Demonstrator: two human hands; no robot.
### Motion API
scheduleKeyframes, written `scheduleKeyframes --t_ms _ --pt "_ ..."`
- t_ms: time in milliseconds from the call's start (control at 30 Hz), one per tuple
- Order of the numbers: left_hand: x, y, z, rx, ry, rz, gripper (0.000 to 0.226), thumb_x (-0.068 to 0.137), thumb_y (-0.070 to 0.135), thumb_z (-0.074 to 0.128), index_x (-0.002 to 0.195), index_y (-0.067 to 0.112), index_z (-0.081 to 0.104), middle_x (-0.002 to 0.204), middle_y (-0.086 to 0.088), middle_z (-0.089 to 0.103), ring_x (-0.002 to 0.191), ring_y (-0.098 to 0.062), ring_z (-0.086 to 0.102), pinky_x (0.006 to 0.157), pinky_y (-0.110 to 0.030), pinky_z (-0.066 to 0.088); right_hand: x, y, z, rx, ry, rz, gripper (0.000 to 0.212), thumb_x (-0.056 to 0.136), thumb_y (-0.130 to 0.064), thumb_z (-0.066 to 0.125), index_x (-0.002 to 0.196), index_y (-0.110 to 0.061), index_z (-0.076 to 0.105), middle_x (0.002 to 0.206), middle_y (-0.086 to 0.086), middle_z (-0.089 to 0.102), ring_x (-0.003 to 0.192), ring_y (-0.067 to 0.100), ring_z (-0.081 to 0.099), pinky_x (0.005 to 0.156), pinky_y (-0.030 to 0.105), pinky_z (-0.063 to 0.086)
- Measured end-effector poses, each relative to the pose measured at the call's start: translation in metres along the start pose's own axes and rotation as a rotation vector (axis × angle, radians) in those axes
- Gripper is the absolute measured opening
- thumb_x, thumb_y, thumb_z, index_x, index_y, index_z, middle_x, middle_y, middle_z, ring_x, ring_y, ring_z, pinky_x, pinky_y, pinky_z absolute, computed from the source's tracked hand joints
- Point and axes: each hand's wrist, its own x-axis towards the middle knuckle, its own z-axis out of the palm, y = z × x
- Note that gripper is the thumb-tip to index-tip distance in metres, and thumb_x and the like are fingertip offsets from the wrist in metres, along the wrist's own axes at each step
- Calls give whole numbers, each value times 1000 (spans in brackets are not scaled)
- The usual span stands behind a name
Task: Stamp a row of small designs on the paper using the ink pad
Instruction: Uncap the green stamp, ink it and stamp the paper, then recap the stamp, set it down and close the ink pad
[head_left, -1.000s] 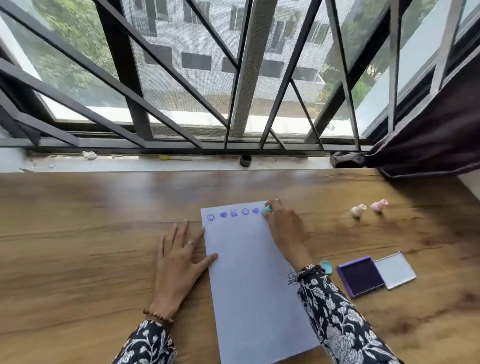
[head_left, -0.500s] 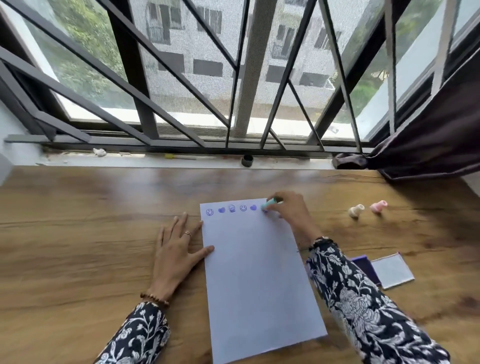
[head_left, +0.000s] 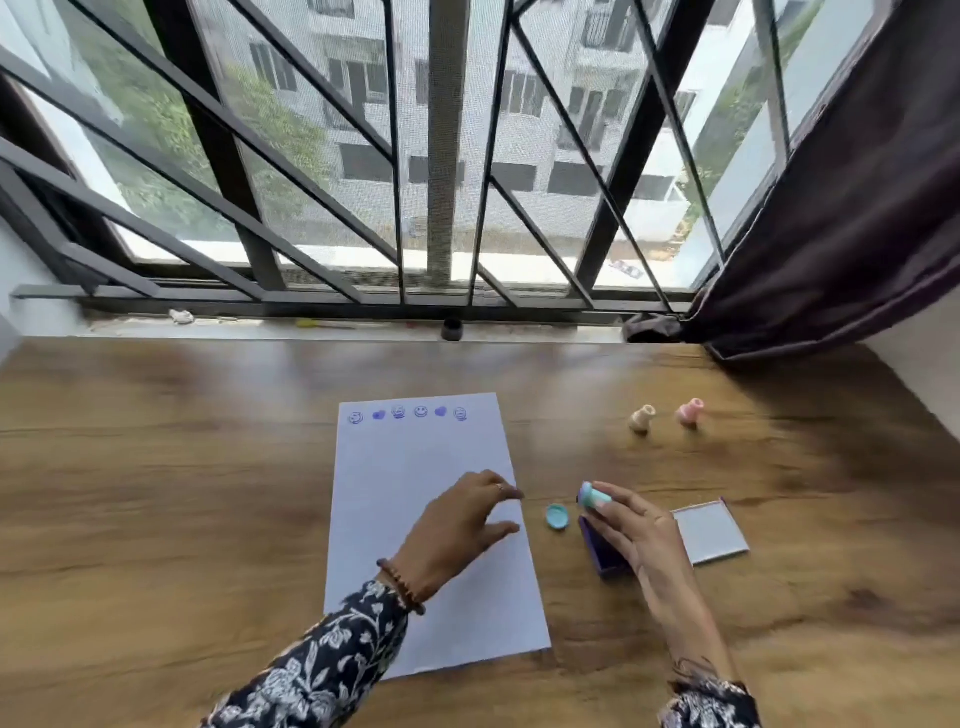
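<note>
right hand (head_left: 639, 530) fingers clamp the teal stamp (head_left: 595, 496), tilted, inked face up-left; left hand (head_left: 457, 530) fingers apart.

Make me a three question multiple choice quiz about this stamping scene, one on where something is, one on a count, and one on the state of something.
1. Where does the teal cap lie?
A. On the table between the paper and the ink pad
B. On the windowsill
C. On top of the paper

2. How many designs are stamped on the paper?
A. Three
B. Six
C. Nine

3. What is the right hand doing?
A. Resting empty on the table
B. Holding the teal stamp above the ink pad
C. Pressing a pink stamp on the paper

Answers:
1 A, the cap sits on bare wood just left of the ink pad.
2 B, six purple marks line the paper's top edge.
3 B, its fingers grip the teal stamp, ink pad below it.
</note>
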Motion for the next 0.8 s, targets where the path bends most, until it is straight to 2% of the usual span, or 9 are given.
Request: scheduleKeyframes --t_ms 200,367,467,533,567,633,667,733,800 --pt "31 41 32 121 -97 14 32 87 16 55 119 11 54 120 -13 52 109 -26 50 87 -39 47 -2 9 -33 -54 1 -41 21 84 4 58 103 -2 64 99 15 64 86 19 63 64 14 56" --pt "33 46 39 92 -64 -25 28 83 12 57 111 7 59 111 -15 56 102 -28 55 85 -40 47 0 11 -50 -68 -6 -83 18 81 2 62 93 -10 68 98 15 65 83 16 65 60 13 55" --pt "32 50 40 -44 -44 -49 34 77 4 60 111 7 60 105 -17 55 95 -28 58 84 -32 47 0 9 -52 -180 -21 -160 21 79 -1 65 84 -20 71 93 9 69 87 16 65 71 22 57" --pt "30 53 41 -133 -37 -87 35 74 0 62 109 8 63 96 -13 54 91 -29 61 81 -27 52 -1 5 -49 -298 -55 -221 22 77 -2 67 87 -21 72 92 4 73 92 17 66 82 31 54" --pt "29 54 42 -176 -36 -110 36 73 -1 64 108 9 64 92 -9 52 89 -28 63 76 -21 52 -2 2 -46 -350 -79 -247 22 77 -2 68 90 -19 72 93 3 73 94 17 67 85 32 54" --pt "27 56 41 -263 -41 -141 38 72 -2 67 108 10 64 87 -3 52 83 -23 65 67 -10 49 -4 -4 -43 -500 -122 -339 24 76 -4 70 96 -16 71 97 1 73 94 11 67 86 25 53" --pt "26 57 39 -306 -46 -151 39 72 -2 68 108 12 63 88 -1 56 80 -16 66 66 -10 49 -6 -7 -42 -589 -139 -398 24 76 -4 71 97 -16 71 98 -1 72 93 8 67 85 20 53" --pt "25 60 35 -396 -50 -175 43 72 1 71 110 17 61 89 1 62 73 -1 64 67 -13 52 -8 -11 -41 -695 -173 -483 23 77 -5 70 97 -16 71 98 -3 69 92 7 65 83 13 50" --pt "24 64 29 -492 -26 -200 46 71 3 73 110 22 58 88 3 61 71 0 64 69 -17 53 -11 -15 -41 -722 -203 -515 22 78 -5 69 96 -16 71 96 -4 67 92 7 63 79 7 46"
